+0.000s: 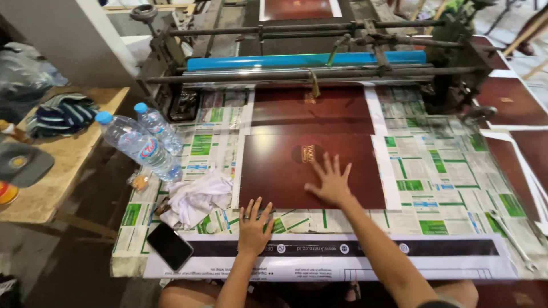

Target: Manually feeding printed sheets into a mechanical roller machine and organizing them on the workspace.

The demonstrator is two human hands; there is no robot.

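your right hand [330,181] lies flat, fingers spread, on the near dark red printed sheet [311,171]; it grips nothing. your left hand [254,223] is also open, palm down, at the sheet's lower left corner, resting on the newspaper-covered table [439,188] with fingertips at the sheet's white margin.

progress, as a judgement: the near sheet lies fully out on the table, square to the front edge. a second dark red sheet [313,108] lies behind it, its far edge reaching the bars of the machine [308,63], below the blue roller [302,60]. more dark red sheets [511,102] lie stacked at the right. the near sheet is not yet lifted from the table, and neither hand has a hold on it.

surroundings:
- left of the sheet: a crumpled white cloth [197,197], two plastic water bottles [142,142] lying on their sides, and a black phone [169,246] near the table corner.
- right front: a wrench [512,239] on the newspaper, well apart from your hands.
- front edge: a long white strip with a black band [342,251] under your forearms.
- far left: a wooden bench [63,165] with a folded striped cloth.

nothing lies on the near sheet except your right hand.
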